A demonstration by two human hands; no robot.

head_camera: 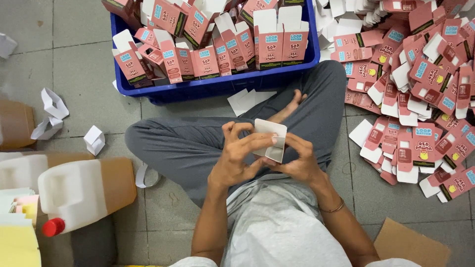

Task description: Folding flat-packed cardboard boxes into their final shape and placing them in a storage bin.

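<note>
Head view, the blue crate [213, 86] full of made-up pink boxes is the landmark. Right of it sprawls a pile of flat pink blanks [415, 94]. Just below it, above the crossed legs, a small white carton [271, 140] sits pinched between the left hand [237, 153] and right hand [297, 160], fingers closed on its flaps. Creases should be pressed square.

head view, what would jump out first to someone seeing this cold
The big heap of flat pink cartons spread over the floor at right, and the blue crate at top packed with folded ones. In the middle, above crossed legs, the left hand and right hand pinch a white carton between them.
</note>
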